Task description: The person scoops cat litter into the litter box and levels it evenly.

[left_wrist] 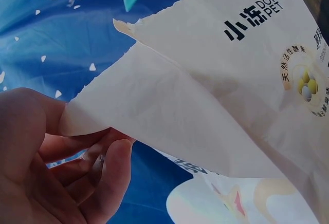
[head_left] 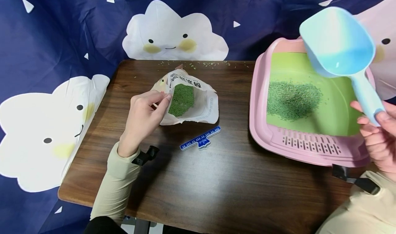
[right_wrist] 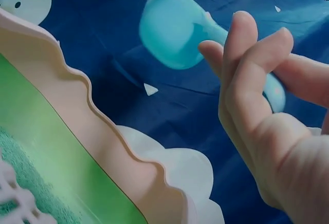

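Note:
My left hand [head_left: 145, 115] pinches the edge of an opened white paper bag [head_left: 205, 112], which holds green pellets [head_left: 183, 101]. In the left wrist view, the bag's torn corner [left_wrist: 97, 103] lies between thumb and fingers. At the right, my right hand [head_left: 378, 137] grips a light blue litter scoop [head_left: 340, 44] by its handle, raised over the right part of a pink litter box [head_left: 258, 113]. No pellets show in the scoop's bowl in the head view. A heap of green pellets [head_left: 294, 99] lies on the box's green floor, toward the left.
A blue ruler-patterned clip [head_left: 200, 138] lies on the brown wooden table [head_left: 235, 189], in front of the bag. Loose pellets [head_left: 198, 64] are scattered along the table's back edge. A dark blue cloth [head_left: 247, 7] with clouds hangs behind.

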Motion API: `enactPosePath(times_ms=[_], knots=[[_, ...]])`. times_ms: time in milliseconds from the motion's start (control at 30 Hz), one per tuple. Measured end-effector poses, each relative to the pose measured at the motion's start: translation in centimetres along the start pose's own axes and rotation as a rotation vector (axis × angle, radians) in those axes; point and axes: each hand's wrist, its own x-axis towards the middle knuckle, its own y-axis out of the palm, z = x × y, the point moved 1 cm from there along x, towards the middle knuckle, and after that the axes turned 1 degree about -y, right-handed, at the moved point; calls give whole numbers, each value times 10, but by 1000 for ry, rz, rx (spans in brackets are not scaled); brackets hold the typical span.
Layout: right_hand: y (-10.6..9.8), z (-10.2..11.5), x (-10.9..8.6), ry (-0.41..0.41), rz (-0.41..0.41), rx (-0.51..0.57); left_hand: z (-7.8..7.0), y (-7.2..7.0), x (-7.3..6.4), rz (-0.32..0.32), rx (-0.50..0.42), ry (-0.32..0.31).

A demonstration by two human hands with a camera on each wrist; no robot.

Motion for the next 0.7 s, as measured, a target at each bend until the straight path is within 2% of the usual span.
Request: enactPosePath(times_ms=[133,367,600,700], knots=[[10,-7,4,158,61,-84,0,0,0,2,4,1],[22,-27,11,122,76,-229,-1,0,1,4,13,12],[33,-42,19,245,134,-214,-1,-1,1,8,18,4],[36,-53,24,263,162,-223,-2,-1,1,9,20,2]])
